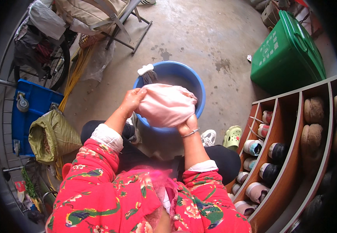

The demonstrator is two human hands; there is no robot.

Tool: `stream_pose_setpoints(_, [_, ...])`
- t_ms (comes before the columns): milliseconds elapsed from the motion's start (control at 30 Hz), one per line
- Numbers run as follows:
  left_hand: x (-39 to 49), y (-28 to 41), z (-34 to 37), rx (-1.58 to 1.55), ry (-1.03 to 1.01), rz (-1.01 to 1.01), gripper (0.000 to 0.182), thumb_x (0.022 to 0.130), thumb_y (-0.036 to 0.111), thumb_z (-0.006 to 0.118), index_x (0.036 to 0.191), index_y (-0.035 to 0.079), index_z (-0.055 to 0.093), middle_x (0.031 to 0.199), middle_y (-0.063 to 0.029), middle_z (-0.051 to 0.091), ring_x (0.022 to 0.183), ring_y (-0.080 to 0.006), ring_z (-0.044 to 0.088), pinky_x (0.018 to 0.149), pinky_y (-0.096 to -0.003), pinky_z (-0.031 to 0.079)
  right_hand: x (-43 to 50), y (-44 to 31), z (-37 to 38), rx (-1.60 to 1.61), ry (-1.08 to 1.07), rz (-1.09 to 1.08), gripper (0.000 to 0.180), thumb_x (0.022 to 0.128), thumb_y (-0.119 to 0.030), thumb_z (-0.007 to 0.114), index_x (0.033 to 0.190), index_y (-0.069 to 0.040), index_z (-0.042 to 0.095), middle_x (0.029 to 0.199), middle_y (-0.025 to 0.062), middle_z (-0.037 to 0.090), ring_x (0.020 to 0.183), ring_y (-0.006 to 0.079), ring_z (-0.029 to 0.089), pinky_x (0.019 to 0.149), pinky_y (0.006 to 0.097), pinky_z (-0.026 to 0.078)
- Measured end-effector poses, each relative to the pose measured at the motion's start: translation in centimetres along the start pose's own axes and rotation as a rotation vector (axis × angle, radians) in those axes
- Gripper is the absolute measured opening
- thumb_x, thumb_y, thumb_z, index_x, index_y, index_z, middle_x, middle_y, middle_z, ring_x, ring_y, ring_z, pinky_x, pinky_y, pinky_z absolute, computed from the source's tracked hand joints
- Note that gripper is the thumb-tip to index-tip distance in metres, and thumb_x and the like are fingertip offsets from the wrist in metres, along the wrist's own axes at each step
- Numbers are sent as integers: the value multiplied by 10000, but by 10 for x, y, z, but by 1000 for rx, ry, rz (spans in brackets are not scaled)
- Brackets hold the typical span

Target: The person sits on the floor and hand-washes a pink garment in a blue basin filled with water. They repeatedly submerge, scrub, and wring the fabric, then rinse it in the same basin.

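A pale pink cloth is stretched between my two hands, above a round blue plastic basin. My left hand grips the cloth's left edge between thumb and fingers. Beneath its lower right corner is my right hand, holding it with the fingers partly hidden by fabric; a metal bangle circles that wrist. On the basin's far left rim rests a white bar, perhaps soap. Below it a dark grey cloth hangs into the basin. The cloth hides much of the basin's inside.
A wooden shoe rack with several shoes stands at right, near a green lidded bin. One light-green clog lies beside my foot. At left are an open woven sack, a blue wheeled platform and a folding chair.
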State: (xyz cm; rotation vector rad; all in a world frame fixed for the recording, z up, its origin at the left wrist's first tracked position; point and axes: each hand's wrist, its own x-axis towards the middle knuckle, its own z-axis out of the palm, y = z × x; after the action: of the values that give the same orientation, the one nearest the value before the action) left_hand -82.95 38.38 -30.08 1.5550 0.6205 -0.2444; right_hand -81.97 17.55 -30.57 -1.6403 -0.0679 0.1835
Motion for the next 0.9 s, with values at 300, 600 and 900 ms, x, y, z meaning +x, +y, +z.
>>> stream_pose_setpoints(300, [-1,8,28,478,-74,599,376,693,-40,477,1058,9,550,1003,-140,597,965,-207,565,843,-285,426,-6,55,-8,504,429,82,247,795,33,464,1036,0,507,912,92,561,742,136,544,623,207,454])
stream_pose_setpoints(600, [-72,29,90,1024,-522,871,376,595,39,577,968,81,559,958,-71,562,724,-264,601,576,-335,484,22,28,33,291,-409,486,164,675,-137,526,820,-70,567,748,74,544,631,168,529,571,263,414])
stream_pose_setpoints(900, [-85,9,57,827,-107,838,580,673,79,616,1203,99,380,1081,-159,467,928,-319,528,689,-387,477,67,-29,19,-599,-9,-747,184,454,-286,628,544,-137,567,531,68,481,529,243,485,514,334,369])
